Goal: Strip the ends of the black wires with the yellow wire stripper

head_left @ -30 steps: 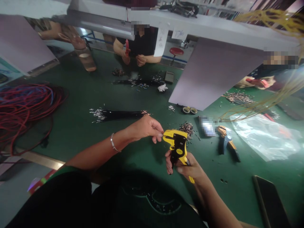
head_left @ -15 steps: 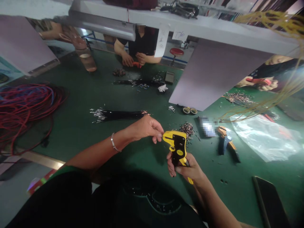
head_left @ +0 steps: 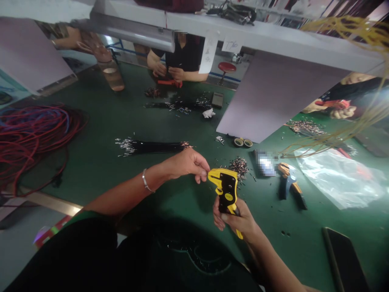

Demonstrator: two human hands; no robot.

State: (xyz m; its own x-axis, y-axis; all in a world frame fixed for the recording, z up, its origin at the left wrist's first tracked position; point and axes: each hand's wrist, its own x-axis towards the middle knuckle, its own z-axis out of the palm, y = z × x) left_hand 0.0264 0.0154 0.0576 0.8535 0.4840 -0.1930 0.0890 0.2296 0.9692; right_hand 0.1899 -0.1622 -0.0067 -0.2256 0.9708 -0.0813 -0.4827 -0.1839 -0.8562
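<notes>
My right hand [head_left: 234, 219] is wrapped round the handles of a yellow and black wire stripper [head_left: 226, 188], its jaws pointing left. At the mouth of those jaws my left hand [head_left: 194, 166] is closed in a pinch; what lies between the fingertips is too small to make out. Behind the left hand lies a bundle of black wires [head_left: 152, 147], with pale tips at the left end and copper-coloured ones at the right. A heap of small dark and coppery clippings [head_left: 238, 167] lies just beyond the stripper.
Red and blue cable coils [head_left: 33, 142] lie at left. On the right are a second hand tool [head_left: 290, 184], a clear plastic bag [head_left: 340, 178] and a phone [head_left: 346, 259]. A divider panel [head_left: 258, 93] stands beyond two tape rolls [head_left: 243, 142]. Co-workers' hands [head_left: 168, 73] handle a red tool opposite.
The wire stripper and my right hand have shifted very slightly down and left. My left hand stays in place. Across the table, the co-worker's hands have lifted off the red tool.
</notes>
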